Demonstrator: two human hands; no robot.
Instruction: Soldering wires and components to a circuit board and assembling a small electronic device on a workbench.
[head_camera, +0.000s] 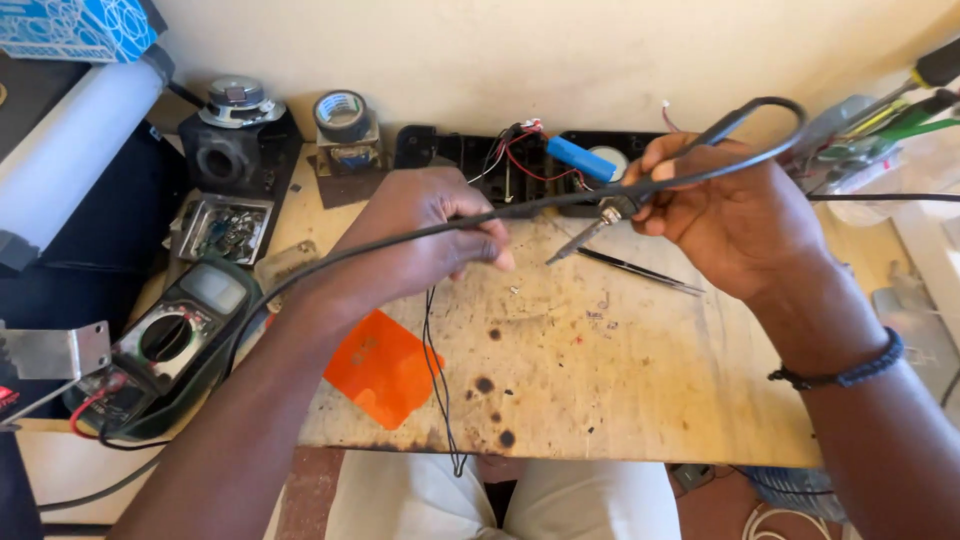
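Over a scorched wooden board (640, 400), the right hand (735, 215) grips a soldering iron (600, 222) by its handle, fingers curled tight, tip angled down-left just above the wood. Its black cable (775, 110) loops over that hand and runs left through the left hand (430, 235), whose fingers pinch shut on thin black wires (435, 380) that trail down over the near edge. Black tweezers (640, 270) lie just under the iron. An orange plastic card (385, 365) sits near the front-left edge, a multimeter (165, 345) beyond it. The board's middle and right are bare; a black housing (450, 150) with a blue cell (580, 158) lines the far edge.
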